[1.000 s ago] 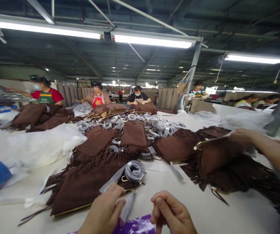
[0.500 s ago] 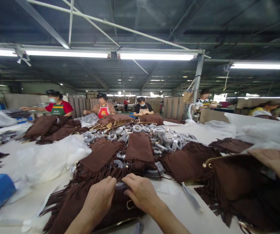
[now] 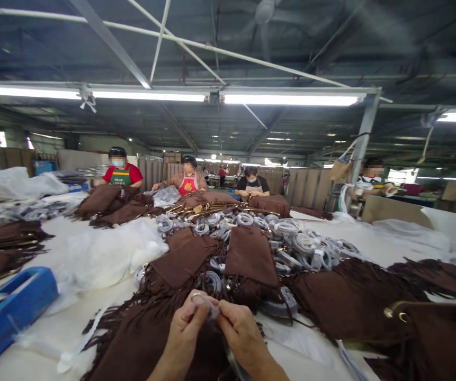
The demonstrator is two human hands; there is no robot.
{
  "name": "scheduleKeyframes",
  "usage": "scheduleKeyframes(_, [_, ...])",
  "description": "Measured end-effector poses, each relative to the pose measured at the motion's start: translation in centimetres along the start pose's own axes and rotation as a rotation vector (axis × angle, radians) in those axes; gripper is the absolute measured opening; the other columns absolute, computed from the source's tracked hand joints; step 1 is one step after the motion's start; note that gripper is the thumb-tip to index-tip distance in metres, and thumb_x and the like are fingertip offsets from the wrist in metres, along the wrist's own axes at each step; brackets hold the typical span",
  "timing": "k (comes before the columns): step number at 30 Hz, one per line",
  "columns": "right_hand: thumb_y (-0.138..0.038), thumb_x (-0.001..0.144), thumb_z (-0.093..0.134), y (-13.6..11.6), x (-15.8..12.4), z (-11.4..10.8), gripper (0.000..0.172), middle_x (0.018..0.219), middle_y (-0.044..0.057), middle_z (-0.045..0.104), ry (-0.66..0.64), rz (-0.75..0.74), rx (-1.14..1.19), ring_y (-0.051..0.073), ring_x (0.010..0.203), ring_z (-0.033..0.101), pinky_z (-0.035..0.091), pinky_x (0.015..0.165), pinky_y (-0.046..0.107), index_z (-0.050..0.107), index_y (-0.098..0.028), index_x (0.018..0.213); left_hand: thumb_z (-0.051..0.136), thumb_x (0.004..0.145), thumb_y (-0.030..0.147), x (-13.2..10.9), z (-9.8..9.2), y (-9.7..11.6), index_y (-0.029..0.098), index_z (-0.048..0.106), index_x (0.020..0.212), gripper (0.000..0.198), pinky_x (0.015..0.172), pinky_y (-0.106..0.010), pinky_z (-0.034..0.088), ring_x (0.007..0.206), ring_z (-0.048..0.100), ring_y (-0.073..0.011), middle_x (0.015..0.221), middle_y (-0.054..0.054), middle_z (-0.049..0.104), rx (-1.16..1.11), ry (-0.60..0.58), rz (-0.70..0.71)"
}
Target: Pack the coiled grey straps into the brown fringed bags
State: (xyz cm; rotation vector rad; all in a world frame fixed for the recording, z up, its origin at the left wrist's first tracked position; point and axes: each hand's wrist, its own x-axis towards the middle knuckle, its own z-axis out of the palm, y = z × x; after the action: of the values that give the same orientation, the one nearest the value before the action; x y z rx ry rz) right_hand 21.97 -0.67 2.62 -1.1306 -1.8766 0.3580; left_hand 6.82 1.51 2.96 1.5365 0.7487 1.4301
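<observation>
Your grip is pressed together: left hand (image 3: 184,338) and right hand (image 3: 242,336) both pinch a grey wrapped strap (image 3: 208,306) at bottom centre, over a brown fringed bag (image 3: 140,344) on the white surface (image 3: 53,338).

My left hand (image 3: 186,330) and right hand (image 3: 241,333) meet low in front of me, knuckles up, fingers (image 3: 200,313) curled and pinched tip to tip, both wrists angled inward toward each other.

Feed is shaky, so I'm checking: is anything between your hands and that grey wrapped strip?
Nothing visible. The left hand and right hand both pinch the grey wrapped strip directly with their fingertips, just above the brown fringed bag.
</observation>
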Motion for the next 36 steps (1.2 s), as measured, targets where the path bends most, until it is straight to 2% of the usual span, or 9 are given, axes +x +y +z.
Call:
scheduleKeyframes(7, [-0.04,0.095,0.043,-1.3,-0.4,0.2,0.039,0.071,0.002,0.067,0.028,0.018,0.09,0.015,0.066,0.06,0.043,0.063,0.022,0.067,-0.017,0.078,0.061,0.08,0.056,-1.3,1.8,-1.5,0.02,0.071,0.09,0.039,0.09,-0.031,0.046,0.094,0.059,-0.0229,0.091,-0.005,0.067,-0.101,-0.008,-0.032])
scheduleKeyframes(9, [-0.036,0.095,0.044,-2.0,0.0,-0.7,0.032,0.084,0.002,0.071,-0.039,-0.005,0.217,0.018,0.081,0.065,0.047,0.075,0.024,0.071,-0.019,0.091,0.063,0.078,0.056,-1.6,2.2,-1.4,0.02,0.071,0.093,0.04,0.093,-0.033,0.045,0.097,0.059,-0.0239,0.093,-0.005,0.068,-0.135,-0.011,-0.07])
scheduleKeyframes(12, [-0.034,0.092,0.049,-2.3,0.8,-3.0,0.029,0.08,0.001,0.07,-0.126,0.0,0.195,0.019,0.079,0.065,0.047,0.075,0.025,0.072,-0.02,0.082,0.065,0.073,0.063,-1.5,2.1,-1.0,0.018,0.071,0.09,0.049,0.092,-0.037,0.046,0.093,0.06,-0.0257,0.092,-0.007,0.07,-0.205,-0.034,-0.155])
scheduleKeyframes(18, [-0.033,0.094,0.044,-3.4,1.6,-6.4,0.031,0.059,-0.003,0.056,0.186,0.074,0.027,0.013,0.056,0.052,0.04,0.057,0.022,0.068,-0.018,0.081,0.058,0.081,0.057,-1.6,1.7,-0.3,0.018,0.069,0.078,0.041,0.08,-0.029,0.045,0.085,0.058,-0.0226,0.082,-0.004,0.067,0.007,-0.084,-0.16])
scheduleKeyframes(21, [-0.027,0.092,0.052,-5.2,1.4,-6.3,0.02,0.07,-0.001,0.061,0.073,-0.084,0.015,0.013,0.065,0.056,0.042,0.063,0.022,0.07,-0.02,0.092,0.054,0.086,0.052,-2.0,2.4,-0.1,0.018,0.064,0.075,0.037,0.074,-0.026,0.044,0.076,0.053,-0.0186,0.077,-0.002,0.061,0.026,-0.186,-0.083])
scheduleKeyframes(26, [-0.017,0.089,0.055,-6.0,1.4,-6.6,0.019,0.078,0.0,0.055,-0.005,-0.183,-0.038,0.013,0.075,0.055,0.041,0.067,0.022,0.067,-0.019,0.074,0.052,0.089,0.044,-2.8,3.4,0.1,0.017,0.061,0.075,0.032,0.069,-0.024,0.043,0.072,0.05,-0.016,0.075,-0.001,0.058,0.048,-0.293,-0.076])
scheduleKeyframes(31, [-0.016,0.087,0.057,-5.2,1.8,-7.4,0.018,0.078,0.0,0.053,0.119,-0.106,0.076,0.013,0.074,0.054,0.042,0.068,0.022,0.061,-0.018,0.069,0.061,0.085,0.034,-2.3,3.0,1.6,0.022,0.068,0.103,0.023,0.097,-0.034,0.041,0.102,0.056,-0.0239,0.106,-0.005,0.065,-0.076,-0.418,-0.077])
scheduleKeyframes(34, [-0.018,0.088,0.057,-5.4,1.7,-7.6,0.02,0.076,-0.001,0.053,0.111,-0.101,0.095,0.012,0.072,0.053,0.041,0.067,0.023,0.06,-0.018,0.068,0.067,0.08,0.035,-1.4,2.8,3.0,0.028,0.053,0.13,0.053,0.103,-0.039,0.038,0.117,0.051,-0.0275,0.125,-0.007,0.059,-0.288,-0.374,-0.111])
scheduleKeyframes(36, [-0.019,0.088,0.057,-5.6,1.7,-7.8,0.02,0.076,-0.001,0.053,0.12,-0.11,0.11,0.012,0.071,0.052,0.04,0.065,0.023,0.06,-0.018,0.067,0.065,0.081,0.039,-0.8,3.1,3.4,0.027,0.054,0.129,0.051,0.101,-0.037,0.039,0.114,0.053,-0.0263,0.12,-0.007,0.061,-0.304,-0.304,-0.084])
